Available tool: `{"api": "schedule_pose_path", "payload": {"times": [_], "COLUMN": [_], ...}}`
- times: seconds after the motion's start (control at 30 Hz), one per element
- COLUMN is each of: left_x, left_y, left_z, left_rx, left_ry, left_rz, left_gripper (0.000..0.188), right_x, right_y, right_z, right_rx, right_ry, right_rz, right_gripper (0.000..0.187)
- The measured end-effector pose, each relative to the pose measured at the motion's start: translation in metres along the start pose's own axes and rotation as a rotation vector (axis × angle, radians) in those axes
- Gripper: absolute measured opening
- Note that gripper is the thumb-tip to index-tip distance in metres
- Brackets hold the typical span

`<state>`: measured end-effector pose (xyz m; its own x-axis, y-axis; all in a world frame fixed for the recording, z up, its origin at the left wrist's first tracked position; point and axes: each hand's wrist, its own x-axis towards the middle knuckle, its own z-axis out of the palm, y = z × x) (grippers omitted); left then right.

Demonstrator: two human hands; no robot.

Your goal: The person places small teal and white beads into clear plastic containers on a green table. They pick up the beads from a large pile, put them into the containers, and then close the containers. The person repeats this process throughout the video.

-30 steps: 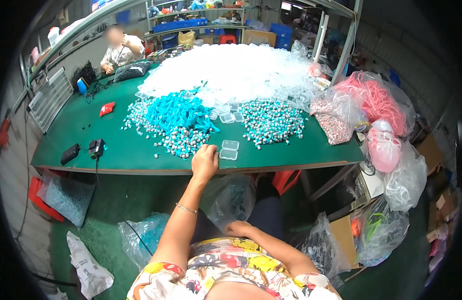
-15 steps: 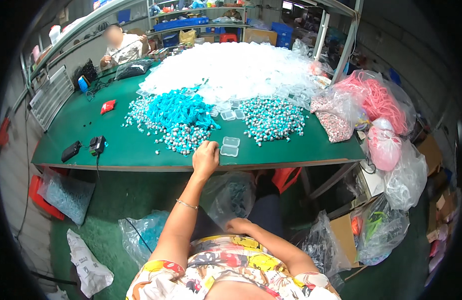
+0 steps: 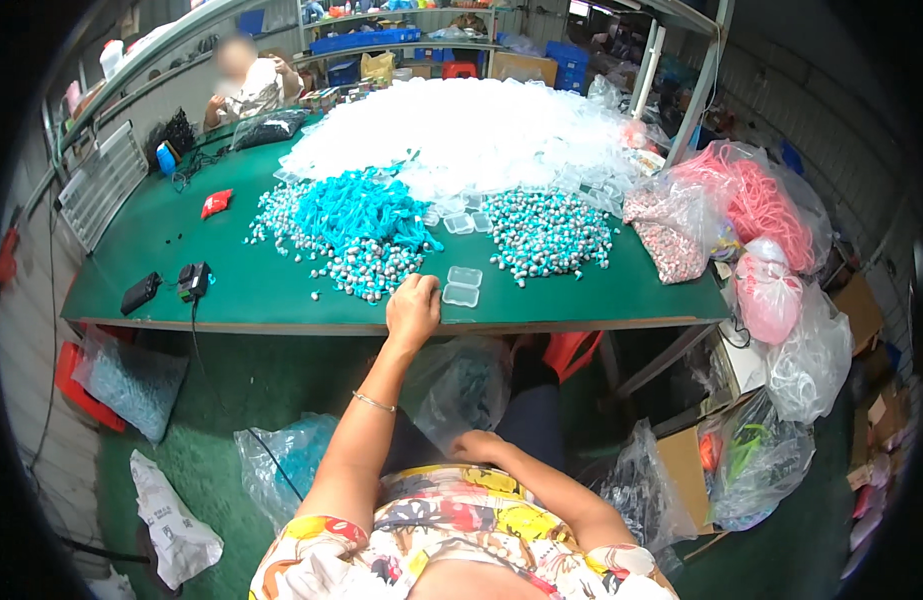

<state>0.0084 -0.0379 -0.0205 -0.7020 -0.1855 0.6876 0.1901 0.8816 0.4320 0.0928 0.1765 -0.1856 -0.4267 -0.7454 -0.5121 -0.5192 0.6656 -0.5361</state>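
Note:
My left hand (image 3: pixel 414 309) rests at the table's front edge, just below a heap of small grey-and-blue beads (image 3: pixel 366 268). Its fingers are curled in, and whatever they may hold is hidden. Right beside it lies a small clear plastic box (image 3: pixel 462 286) with its lid swung back, and nothing shows inside. Down at my lap is my right hand (image 3: pixel 476 447), near a clear bag of bluish pieces (image 3: pixel 466 385); its fingers are mostly out of sight. Blue cords (image 3: pixel 356 215) lie tangled on the bead heap.
A second bead pile (image 3: pixel 546 235) lies right of the box. Behind rises a big mound of clear boxes (image 3: pixel 461 130). Bags of pink cords (image 3: pixel 766 205) and pink beads (image 3: pixel 666 240) crowd the right end. Black devices (image 3: pixel 193 281) sit at left. Another person (image 3: pixel 251 85) sits across the far left.
The view has shifted slightly. My two hands hold nearly the same places, and the open box stays beside the left one. The person across has moved their arms a little.

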Motion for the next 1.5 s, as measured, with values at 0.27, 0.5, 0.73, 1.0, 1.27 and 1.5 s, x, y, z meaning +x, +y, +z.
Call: {"api": "schedule_pose_path", "payload": {"times": [0.27, 0.5, 0.73, 1.0, 1.27, 1.5], "left_x": [-0.001, 0.002, -0.002, 0.002, -0.001, 0.001], "left_y": [-0.002, -0.001, -0.003, 0.002, 0.000, 0.002], "left_z": [0.004, 0.001, -0.002, 0.001, -0.004, -0.002], "left_rx": [-0.009, -0.009, -0.034, -0.033, -0.039, -0.059], "left_ry": [-0.009, -0.027, -0.023, -0.004, -0.003, -0.005], "left_rz": [-0.005, -0.022, -0.022, -0.039, -0.020, -0.033], "left_gripper": [0.008, 0.010, 0.011, 0.009, 0.011, 0.011], "right_x": [0.004, -0.009, -0.070, -0.040, -0.016, -0.018], "right_y": [0.013, 0.016, -0.059, -0.008, 0.009, 0.012], "right_z": [0.002, -0.008, -0.118, -0.247, -0.243, -0.243], "right_rx": [0.016, 0.206, 0.657, -0.159, -0.247, -0.173], "right_ry": [0.044, 0.265, 0.832, 1.332, 1.404, 1.389], "right_rz": [0.023, -0.117, -0.413, 0.080, 0.025, 0.023], "right_gripper": [0.033, 0.029, 0.013, 0.019, 0.015, 0.017]}}
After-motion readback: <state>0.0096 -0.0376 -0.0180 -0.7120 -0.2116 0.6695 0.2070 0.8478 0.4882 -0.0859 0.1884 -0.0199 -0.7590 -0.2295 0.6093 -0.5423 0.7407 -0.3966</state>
